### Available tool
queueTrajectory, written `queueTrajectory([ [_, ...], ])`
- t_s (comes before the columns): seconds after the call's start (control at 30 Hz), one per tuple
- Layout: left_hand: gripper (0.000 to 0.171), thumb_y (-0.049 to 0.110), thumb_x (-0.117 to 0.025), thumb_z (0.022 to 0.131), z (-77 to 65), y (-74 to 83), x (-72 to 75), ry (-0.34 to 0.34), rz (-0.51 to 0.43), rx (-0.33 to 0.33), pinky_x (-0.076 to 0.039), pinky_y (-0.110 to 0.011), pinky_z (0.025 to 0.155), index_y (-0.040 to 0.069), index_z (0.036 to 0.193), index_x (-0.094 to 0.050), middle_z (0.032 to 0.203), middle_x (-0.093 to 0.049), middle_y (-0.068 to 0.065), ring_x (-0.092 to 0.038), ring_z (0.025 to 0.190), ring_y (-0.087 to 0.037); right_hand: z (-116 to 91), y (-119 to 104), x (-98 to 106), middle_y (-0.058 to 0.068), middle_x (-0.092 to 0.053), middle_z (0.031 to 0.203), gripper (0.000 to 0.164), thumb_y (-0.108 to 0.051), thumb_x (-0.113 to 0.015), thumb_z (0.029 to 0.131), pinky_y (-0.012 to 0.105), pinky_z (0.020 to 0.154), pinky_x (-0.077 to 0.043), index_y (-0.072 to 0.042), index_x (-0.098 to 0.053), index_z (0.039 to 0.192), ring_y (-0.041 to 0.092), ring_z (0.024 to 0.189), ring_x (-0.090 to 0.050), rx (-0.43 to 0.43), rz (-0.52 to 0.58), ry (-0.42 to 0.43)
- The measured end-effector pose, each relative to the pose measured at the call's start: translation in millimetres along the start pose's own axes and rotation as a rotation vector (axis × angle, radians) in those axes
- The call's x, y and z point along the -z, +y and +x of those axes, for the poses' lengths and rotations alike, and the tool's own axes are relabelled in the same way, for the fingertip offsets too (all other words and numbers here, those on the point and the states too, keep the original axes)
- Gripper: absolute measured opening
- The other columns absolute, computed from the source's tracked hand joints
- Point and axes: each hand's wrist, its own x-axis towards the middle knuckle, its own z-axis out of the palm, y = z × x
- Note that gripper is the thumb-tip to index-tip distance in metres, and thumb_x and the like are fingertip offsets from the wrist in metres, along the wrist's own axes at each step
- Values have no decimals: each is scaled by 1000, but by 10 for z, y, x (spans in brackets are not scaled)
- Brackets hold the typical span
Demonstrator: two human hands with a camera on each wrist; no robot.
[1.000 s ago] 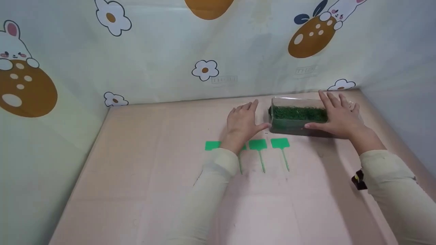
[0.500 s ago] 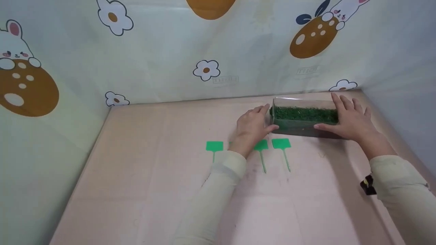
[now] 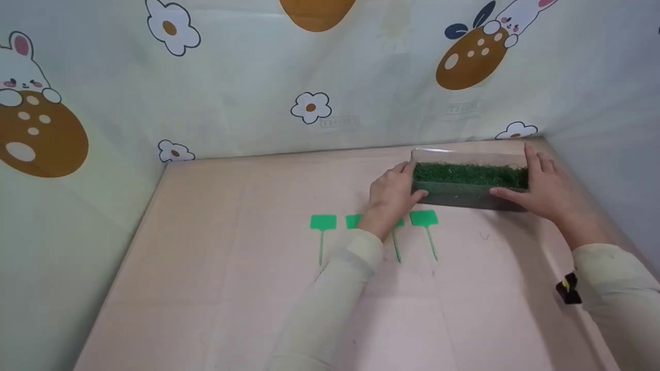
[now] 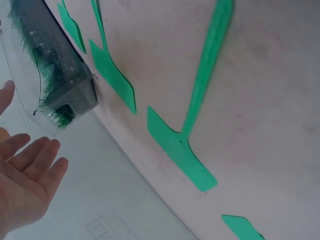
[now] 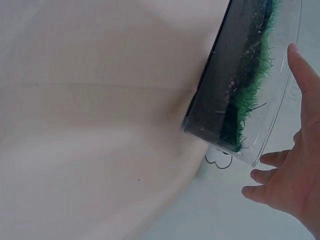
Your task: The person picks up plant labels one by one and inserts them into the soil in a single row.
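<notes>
At the back right in the head view, a clear plastic box [image 3: 459,198] holds a strip of green grass [image 3: 464,174] over a dark base. My left hand [image 3: 391,195] is at its left end, thumb reaching the front corner and fingers alongside the end. At the opposite end is my right hand [image 3: 549,193], with the thumb across the front and the fingers extended upward. The right wrist view has these right-hand fingers [image 5: 305,75] spread beside the box's transparent wall. In the left wrist view, the left fingers [image 4: 37,160] are straight, near the box end [image 4: 82,92].
Several green T-shaped plant labels [image 3: 424,218] lie in a row on the pale pink table [image 3: 206,268], in front of the box; the left forearm partly covers them. A patterned curtain [image 3: 247,77] closes off the back and sides.
Both hands have shifted right. My left hand has come up to the box's left end, and my right hand has slid from over the box to its right end. The box stays about in place.
</notes>
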Motion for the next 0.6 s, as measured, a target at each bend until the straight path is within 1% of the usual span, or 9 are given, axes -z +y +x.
queueTrajectory([
  [0.17,79,57,-59,94,-9,22,-13,-26,-11,5,-57,-24,86,20,158,-29,159,-41,3,-63,121,-13,-7,53,-3,44,-6,155,126,-74,-56,86,75,109,-18,4,14,155,63,139,-15,-56,75,-35],
  [0.27,77,55,-59,95,-14,27,-25,-27,-13,1,-57,-23,85,18,157,-31,158,-42,2,-65,118,-13,-9,68,5,47,-9,152,126,-75,-54,87,74,109,-20,9,11,154,64,136,-19,-84,84,-49],
  [0.37,74,52,-59,96,-15,35,-36,-25,-20,2,-56,-24,88,17,156,-33,156,-44,2,-64,119,-13,-17,81,11,48,-12,151,127,-76,-54,86,73,109,-21,12,8,153,64,135,-21,-107,94,-49],
  [0.5,68,47,-59,98,-5,56,-53,-15,-32,12,-55,-26,94,16,154,-37,154,-48,0,-62,125,-14,-52,105,26,49,-21,147,125,-75,-55,86,73,105,-28,16,1,152,64,131,-29,-132,136,-52],
  [0.6,63,42,-59,99,-2,70,-65,0,-42,32,-55,-26,93,14,152,-41,151,-52,-1,-62,124,-14,-82,123,39,48,-30,142,122,-73,-55,87,71,101,-34,19,-6,150,62,127,-36,-151,184,-60],
])
